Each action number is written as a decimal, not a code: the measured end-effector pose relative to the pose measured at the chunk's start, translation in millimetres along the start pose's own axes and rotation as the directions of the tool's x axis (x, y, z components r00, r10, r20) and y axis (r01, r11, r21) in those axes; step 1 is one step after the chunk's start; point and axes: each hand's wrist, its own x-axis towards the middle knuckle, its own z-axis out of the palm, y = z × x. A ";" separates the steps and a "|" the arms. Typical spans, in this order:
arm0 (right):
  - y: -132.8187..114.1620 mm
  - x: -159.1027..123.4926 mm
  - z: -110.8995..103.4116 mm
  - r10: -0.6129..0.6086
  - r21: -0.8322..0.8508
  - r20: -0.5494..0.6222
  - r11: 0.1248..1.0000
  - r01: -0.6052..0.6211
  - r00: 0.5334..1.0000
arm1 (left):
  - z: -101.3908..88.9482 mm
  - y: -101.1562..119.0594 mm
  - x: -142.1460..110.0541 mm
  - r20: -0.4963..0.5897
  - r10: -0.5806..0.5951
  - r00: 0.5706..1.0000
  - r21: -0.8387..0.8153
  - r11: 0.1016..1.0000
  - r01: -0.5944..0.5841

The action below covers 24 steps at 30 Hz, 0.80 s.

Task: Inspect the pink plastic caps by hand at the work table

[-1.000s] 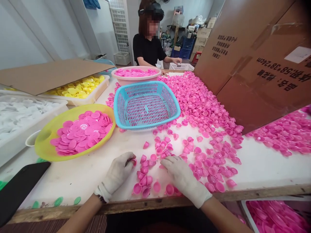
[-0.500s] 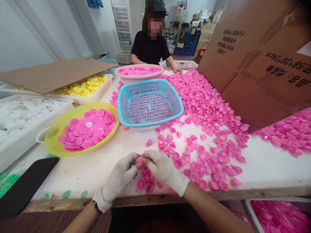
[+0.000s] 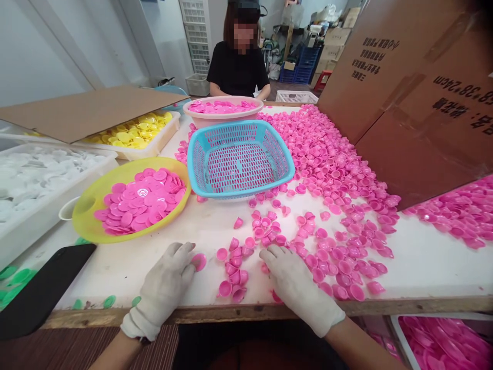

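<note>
My left hand (image 3: 169,277), in a whitish glove with fingertips bare, is low over the table at left of centre. Its thumb and fingers close at the edge of a round pink plastic disc (image 3: 199,262). My right hand (image 3: 290,280), gloved too, reaches palm down among small pink plastic cups (image 3: 318,257). Its fingers are stretched out and its thumb is mostly hidden; a pink piece (image 3: 265,268) shows just beside it. Between my hands lies a small cluster of pink cups (image 3: 234,267).
A yellow bowl (image 3: 88,234) holds pink discs; a blue basket (image 3: 192,180) stands at centre. Behind it is a pink basin (image 3: 223,119). White trays (image 3: 50,221) line the left, near a black phone (image 3: 57,282). A cardboard box (image 3: 416,154) leans at right. Someone sits opposite (image 3: 239,69).
My hands have parted from where they met around a pink piece. The left moved left and the right moved right onto the cups. The person opposite drew an arm in.
</note>
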 end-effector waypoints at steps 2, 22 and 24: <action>-6.8 1.4 -2.3 -0.052 0.045 -0.100 0.997 0.057 0.994 | 1.8 15.7 -1.6 0.033 0.089 0.995 0.012 0.996 -0.089; 15.8 -5.7 -3.2 -0.255 0.348 0.012 0.908 0.235 0.967 | 20.2 50.9 -24.2 0.078 0.214 0.974 -0.295 0.938 -0.183; 19.6 4.1 -2.2 -0.279 0.329 0.092 0.914 0.236 0.956 | 19.3 53.2 -26.7 0.110 0.165 0.980 -0.346 0.931 -0.118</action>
